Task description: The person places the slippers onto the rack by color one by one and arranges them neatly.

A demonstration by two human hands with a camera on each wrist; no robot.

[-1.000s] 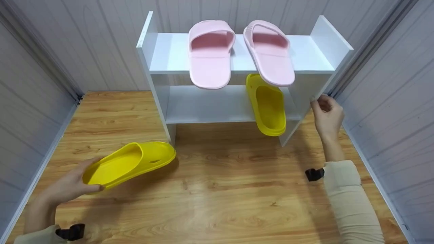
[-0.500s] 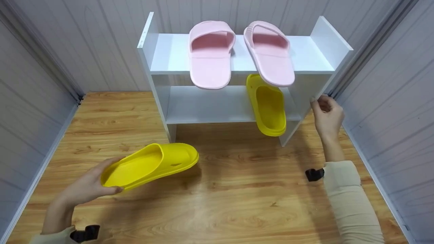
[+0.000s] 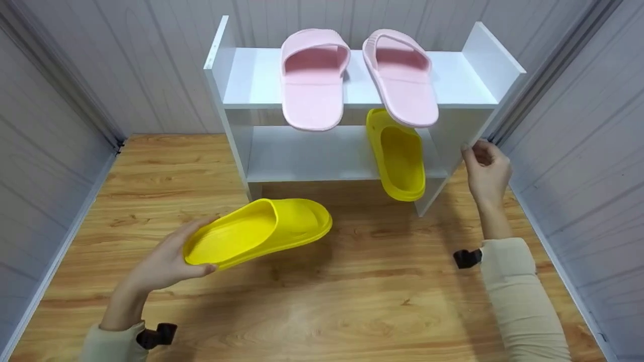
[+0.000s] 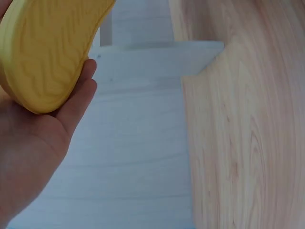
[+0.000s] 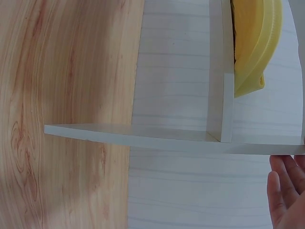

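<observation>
My left hand [image 3: 168, 259] holds a yellow slipper [image 3: 297, 221] by its heel end, thumb on the near side, toe pointing right and slightly up. In the left wrist view its ridged sole [image 4: 52, 52] faces the camera, above the floor. My right hand [image 3: 487, 168] pinches the front edge of the right side panel of a white two-tier shoe rack [image 3: 312, 151]; in the right wrist view its fingertips [image 5: 279, 162] touch the panel's outer face. Another yellow slipper [image 3: 405, 158] rests on the lower shelf at the right, its heel overhanging the front edge.
Two pink slippers [image 3: 313, 105] [image 3: 410, 100] sit on the upper shelf, heels past its front edge. Panelled walls [image 3: 50, 166] enclose the rack at the back and both sides. Wood-look floor [image 3: 352, 301] lies in front.
My left hand has carried the yellow slipper rightward and a little up, until its toe is in front of the rack's lower left part. My right hand stays at the side panel.
</observation>
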